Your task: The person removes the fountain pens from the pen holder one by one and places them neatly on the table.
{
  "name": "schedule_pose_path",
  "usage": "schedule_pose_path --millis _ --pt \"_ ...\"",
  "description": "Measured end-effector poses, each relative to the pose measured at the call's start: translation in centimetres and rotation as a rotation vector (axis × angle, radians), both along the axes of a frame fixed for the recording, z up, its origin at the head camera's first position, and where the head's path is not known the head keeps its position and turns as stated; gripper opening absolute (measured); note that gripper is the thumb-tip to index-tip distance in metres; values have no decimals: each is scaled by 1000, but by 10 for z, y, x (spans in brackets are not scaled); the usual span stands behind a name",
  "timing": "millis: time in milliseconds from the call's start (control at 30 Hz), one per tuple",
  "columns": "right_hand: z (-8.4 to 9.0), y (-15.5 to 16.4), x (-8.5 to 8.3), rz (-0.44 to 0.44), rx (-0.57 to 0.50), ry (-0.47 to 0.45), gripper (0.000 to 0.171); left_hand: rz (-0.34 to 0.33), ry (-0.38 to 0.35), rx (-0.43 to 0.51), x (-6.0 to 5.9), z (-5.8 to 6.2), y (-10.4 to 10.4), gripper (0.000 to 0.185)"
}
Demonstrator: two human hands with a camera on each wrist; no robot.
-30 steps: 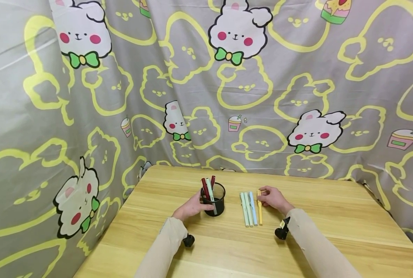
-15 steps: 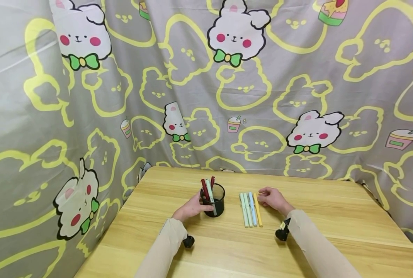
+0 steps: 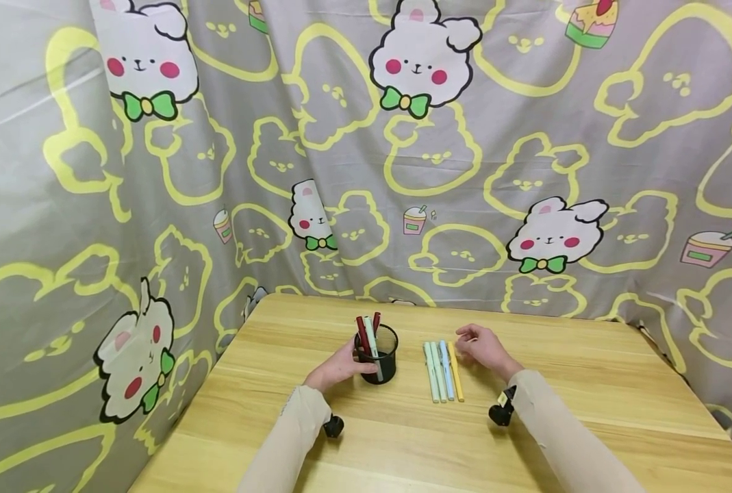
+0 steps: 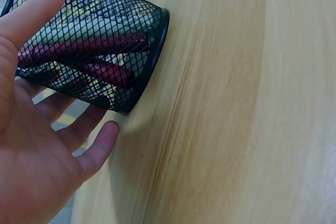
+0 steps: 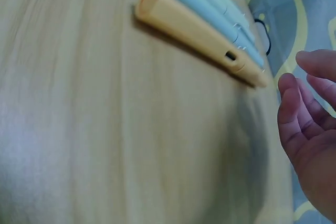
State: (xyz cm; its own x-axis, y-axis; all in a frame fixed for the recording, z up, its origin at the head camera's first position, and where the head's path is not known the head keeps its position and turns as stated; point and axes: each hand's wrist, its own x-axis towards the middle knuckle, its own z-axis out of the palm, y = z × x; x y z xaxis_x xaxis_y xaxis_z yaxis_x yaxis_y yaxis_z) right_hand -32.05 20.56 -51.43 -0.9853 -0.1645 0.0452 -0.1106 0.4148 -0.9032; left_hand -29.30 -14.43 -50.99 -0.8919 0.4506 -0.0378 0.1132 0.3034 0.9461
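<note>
Left hand (image 3: 339, 367) grips mesh cup (image 3: 388, 368), right hand (image 3: 485, 349) loose beside four pens (image 3: 446, 370), curtain (image 3: 353, 164) behind.

No word, brand or number can be read. On the curtain (image 3: 353, 161), tiny marks stand beside the small cup print (image 3: 414, 221) at the middle of the head view and beside the large cup print (image 3: 707, 249) near its right edge, too small to make out. A pale tag (image 3: 503, 398) on the wrist camera (image 3: 499, 415), lower right of centre, is illegible; so is a faint row of marks on the sleeve (image 3: 285, 438), lower left of centre. Any lettering on the pens (image 3: 446, 370) is too small.
</note>
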Motion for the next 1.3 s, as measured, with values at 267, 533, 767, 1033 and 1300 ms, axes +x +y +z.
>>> schedule_pose_path --millis 267,533,767,1033,1300 --pt "17 -13 5 28 -47 6 31 6 41 45 7 9 6 90" --pt "27 -32 6 72 -17 30 24 3 95 58 4 5 10 90" --pt "45 -60 7 148 -31 66 24 -13 76 26 2 2 8 91" --pt "60 -93 3 162 -71 103 24 -17 53 12 1 1 5 87" --pt "61 -117 -2 154 -50 94 32 -20 45 -12 0 1 3 82"
